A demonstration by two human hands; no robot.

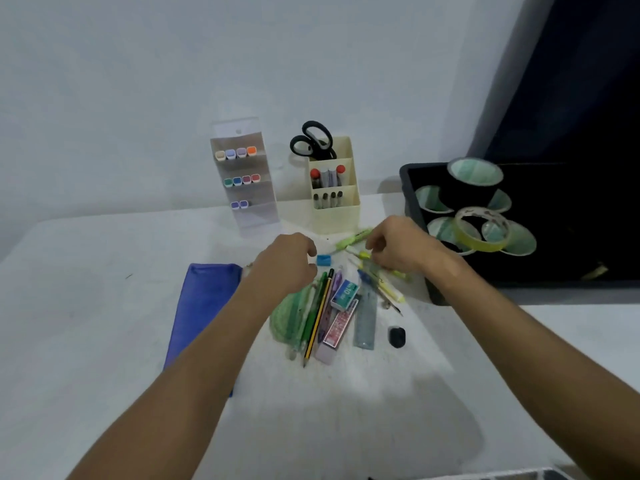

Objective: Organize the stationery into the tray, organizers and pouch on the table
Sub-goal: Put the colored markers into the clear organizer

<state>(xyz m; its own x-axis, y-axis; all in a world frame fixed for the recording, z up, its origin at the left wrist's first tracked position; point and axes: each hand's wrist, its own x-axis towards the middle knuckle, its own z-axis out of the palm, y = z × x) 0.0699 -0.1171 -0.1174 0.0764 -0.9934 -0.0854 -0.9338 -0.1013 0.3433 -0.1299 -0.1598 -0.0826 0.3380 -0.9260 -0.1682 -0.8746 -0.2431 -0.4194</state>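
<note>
- Head view: my left hand (287, 261) hovers with curled fingers beside the blue sharpener (323, 260), grasping nothing I can see.
- My right hand (398, 249) fingers pinch at the highlighters (360, 252); grip unclear.
- The stationery pile (332, 313) lies on the tabletop (104, 306).

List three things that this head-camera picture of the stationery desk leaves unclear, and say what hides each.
1. Head view: whether the right hand grips a highlighter; its curled fingers hide the contact.
2. Head view: what lies in the pouch; the left hand and forearm cover part of it.
3. Head view: the tray runs off the right edge, so its far end is unseen.
</note>
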